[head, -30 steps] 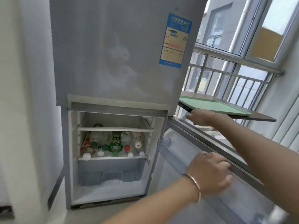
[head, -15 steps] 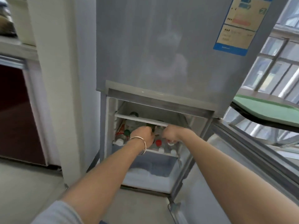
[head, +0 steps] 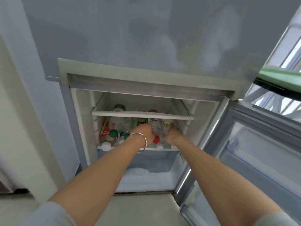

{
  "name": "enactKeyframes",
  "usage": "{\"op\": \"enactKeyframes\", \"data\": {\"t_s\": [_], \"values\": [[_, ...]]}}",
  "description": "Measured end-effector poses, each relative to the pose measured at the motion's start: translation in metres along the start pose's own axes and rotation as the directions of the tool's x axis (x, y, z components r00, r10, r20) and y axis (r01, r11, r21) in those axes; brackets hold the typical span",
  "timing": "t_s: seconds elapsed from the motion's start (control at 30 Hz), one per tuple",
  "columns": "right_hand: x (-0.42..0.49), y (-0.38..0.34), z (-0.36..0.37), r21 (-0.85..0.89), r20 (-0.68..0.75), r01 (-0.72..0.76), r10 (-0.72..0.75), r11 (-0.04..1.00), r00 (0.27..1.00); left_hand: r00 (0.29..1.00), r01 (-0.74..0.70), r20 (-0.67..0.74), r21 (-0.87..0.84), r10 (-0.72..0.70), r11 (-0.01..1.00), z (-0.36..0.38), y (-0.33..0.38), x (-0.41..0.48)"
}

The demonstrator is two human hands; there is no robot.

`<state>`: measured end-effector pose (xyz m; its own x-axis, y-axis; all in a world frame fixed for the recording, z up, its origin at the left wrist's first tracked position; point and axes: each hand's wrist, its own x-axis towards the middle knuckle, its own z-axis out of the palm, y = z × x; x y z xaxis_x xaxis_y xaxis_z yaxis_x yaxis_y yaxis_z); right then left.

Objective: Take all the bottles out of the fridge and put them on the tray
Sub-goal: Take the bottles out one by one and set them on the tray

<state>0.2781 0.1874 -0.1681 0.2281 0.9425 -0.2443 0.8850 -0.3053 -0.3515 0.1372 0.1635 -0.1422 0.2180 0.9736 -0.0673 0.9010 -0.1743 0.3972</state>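
Note:
The fridge's lower compartment [head: 81, 111] stands open, and several bottles lie caps-forward on its middle shelf [head: 162, 148]. A red-labelled bottle [head: 105, 131] lies at the left beside a green-capped one [head: 113, 133]. My left hand [head: 145, 133], with a bangle at the wrist, reaches in and curls over a clear bottle with a red cap [head: 156, 129]. To the right of that bottle, my right hand [head: 173, 135] is closed around another clear bottle [head: 167, 126]. The green tray [head: 281, 77] sits on a ledge at the far right.
An upper shelf [head: 141, 114] carries two more bottles, partly hidden. The fridge door [head: 260, 144] hangs open to the right with an empty door bin. A frosty drawer [head: 146, 163] lies below the shelf. A wall [head: 24, 111] stands close on the left.
Both hands left the fridge door and reached into the compartment onto the bottles. The camera has moved closer and lower toward the fridge.

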Motion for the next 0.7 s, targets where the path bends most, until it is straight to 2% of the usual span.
{"op": "enactKeyframes", "data": {"t_s": [0.07,0.17,0.27,0.5,0.6,0.7], "values": [[0.038,0.010,0.018,0.061,-0.064,-0.024,0.028,0.998,0.998,1.000,-0.022,0.005,0.004,0.022,1.000,0.007,-0.003,0.010],[0.103,0.031,0.052,0.166,-0.052,-0.032,0.041,0.986,0.998,0.998,-0.037,0.046,-0.018,0.038,0.999,0.017,-0.010,0.019],[0.059,0.015,0.038,0.299,-0.133,-0.041,0.084,0.954,0.988,0.997,-0.030,0.072,-0.031,0.033,0.999,0.023,-0.019,0.027],[0.030,0.012,0.035,0.409,-0.230,-0.026,0.130,0.912,0.964,0.998,-0.035,0.053,-0.059,0.039,0.998,0.027,-0.025,0.028],[0.010,0.013,0.035,0.417,-0.320,0.071,0.073,0.906,0.945,0.998,-0.031,0.051,-0.060,0.035,0.998,0.026,-0.019,0.022],[-0.013,0.017,0.031,0.343,-0.457,0.234,-0.056,0.910,0.888,0.999,-0.031,0.037,-0.112,0.035,0.993,0.026,-0.008,0.013]]}}
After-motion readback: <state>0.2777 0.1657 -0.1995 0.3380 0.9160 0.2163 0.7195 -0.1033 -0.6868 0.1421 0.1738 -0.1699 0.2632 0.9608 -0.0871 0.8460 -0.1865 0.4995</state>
